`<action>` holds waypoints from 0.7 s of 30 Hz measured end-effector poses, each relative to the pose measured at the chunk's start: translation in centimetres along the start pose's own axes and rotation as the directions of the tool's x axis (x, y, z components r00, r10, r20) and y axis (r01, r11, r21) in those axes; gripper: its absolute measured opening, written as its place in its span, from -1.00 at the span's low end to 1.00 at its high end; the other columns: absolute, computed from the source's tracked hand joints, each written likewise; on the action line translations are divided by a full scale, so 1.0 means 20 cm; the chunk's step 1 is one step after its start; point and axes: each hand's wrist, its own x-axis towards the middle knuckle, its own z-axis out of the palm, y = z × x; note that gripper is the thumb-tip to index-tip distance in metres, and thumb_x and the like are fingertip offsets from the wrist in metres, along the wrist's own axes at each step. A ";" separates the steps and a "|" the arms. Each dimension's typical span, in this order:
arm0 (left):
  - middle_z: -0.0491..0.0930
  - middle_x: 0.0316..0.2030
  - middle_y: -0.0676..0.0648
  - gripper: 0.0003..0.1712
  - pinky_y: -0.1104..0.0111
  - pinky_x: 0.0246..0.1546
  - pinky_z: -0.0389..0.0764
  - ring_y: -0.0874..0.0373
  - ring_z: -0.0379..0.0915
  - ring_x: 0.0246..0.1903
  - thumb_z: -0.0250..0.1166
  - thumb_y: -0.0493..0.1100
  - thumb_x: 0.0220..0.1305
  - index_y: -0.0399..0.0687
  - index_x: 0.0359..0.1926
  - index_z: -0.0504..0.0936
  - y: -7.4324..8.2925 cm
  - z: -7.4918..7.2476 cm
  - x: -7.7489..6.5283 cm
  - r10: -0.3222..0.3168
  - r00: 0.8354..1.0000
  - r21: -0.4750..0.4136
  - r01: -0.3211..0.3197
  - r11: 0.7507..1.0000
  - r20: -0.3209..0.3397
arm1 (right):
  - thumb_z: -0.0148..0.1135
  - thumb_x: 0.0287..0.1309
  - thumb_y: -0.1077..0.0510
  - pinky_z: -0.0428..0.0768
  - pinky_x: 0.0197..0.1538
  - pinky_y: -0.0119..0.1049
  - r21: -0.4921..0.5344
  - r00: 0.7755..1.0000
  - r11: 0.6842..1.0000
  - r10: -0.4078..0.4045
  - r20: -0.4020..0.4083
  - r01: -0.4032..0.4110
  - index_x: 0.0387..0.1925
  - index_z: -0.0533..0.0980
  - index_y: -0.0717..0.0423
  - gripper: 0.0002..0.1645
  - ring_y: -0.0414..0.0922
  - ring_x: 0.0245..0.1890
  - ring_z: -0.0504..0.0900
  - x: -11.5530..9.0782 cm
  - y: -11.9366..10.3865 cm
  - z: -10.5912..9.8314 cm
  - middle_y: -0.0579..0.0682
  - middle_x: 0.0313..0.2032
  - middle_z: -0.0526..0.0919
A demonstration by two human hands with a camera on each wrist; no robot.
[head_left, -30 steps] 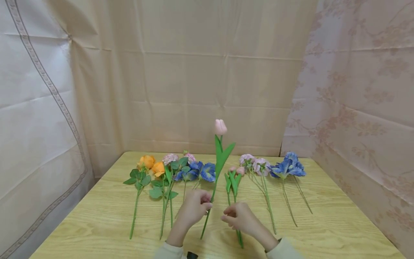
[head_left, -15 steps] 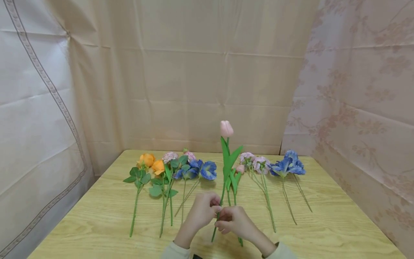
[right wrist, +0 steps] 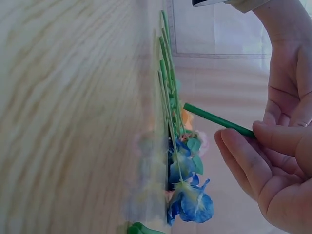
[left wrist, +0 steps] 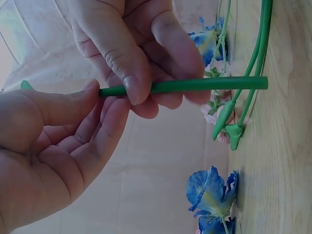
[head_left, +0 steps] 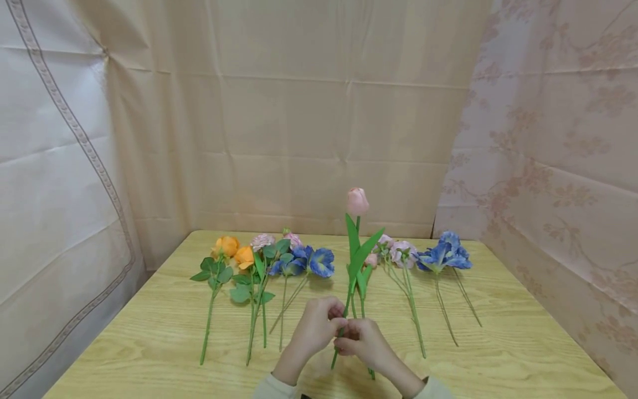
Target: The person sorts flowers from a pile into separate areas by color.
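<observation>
A pink tulip (head_left: 357, 201) with green leaves stands nearly upright above the table, its bloom tipped slightly right. My left hand (head_left: 317, 326) pinches its green stem between thumb and fingers. Just below, my right hand (head_left: 368, 342) pinches the same stem, thumb on one side and fingertips on the other. In the left wrist view the bare lower stem (left wrist: 195, 85) juts out past both hands, clear of the tabletop. More pink tulips (head_left: 371, 260) lie on the table behind my right hand, partly hidden by the held one.
On the wooden table (head_left: 149, 332), orange roses (head_left: 225, 246), pink flowers (head_left: 262, 244) and blue flowers (head_left: 320, 263) lie to the left. Pale purple flowers (head_left: 402, 255) and more blue flowers (head_left: 443, 257) lie to the right. A beige curtain (head_left: 299, 122) hangs behind.
The left hand has carried the tulip to the right. My right hand, apart from the stem a second ago, has come to it and now pinches it below the left hand.
</observation>
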 end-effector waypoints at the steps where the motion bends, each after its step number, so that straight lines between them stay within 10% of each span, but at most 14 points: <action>1: 0.51 -0.58 0.04 -0.92 0.49 -0.49 0.45 0.28 0.42 -0.54 0.29 -0.43 -0.02 -0.27 -0.48 0.54 0.00 0.00 0.00 0.000 1.000 0.002 0.000 1.000 -0.002 | 0.15 0.03 0.41 0.57 -0.42 -0.34 -0.003 1.000 1.000 -0.006 -0.007 0.006 -0.38 0.46 0.52 -0.86 0.03 -0.47 0.61 0.00 0.00 0.00 0.20 -0.47 0.57; 21: 0.52 -0.56 0.03 -0.94 0.48 -0.55 0.42 0.31 0.36 -0.59 0.22 -0.31 0.13 -0.26 -0.40 0.56 -0.02 0.00 0.00 0.004 1.000 -0.040 -0.004 0.999 0.004 | 0.13 0.03 0.45 0.58 -0.45 -0.31 0.042 0.991 0.999 0.040 -0.125 -0.035 -0.41 0.45 0.59 -0.86 0.08 -0.53 0.61 0.01 0.02 -0.04 0.34 -0.50 0.56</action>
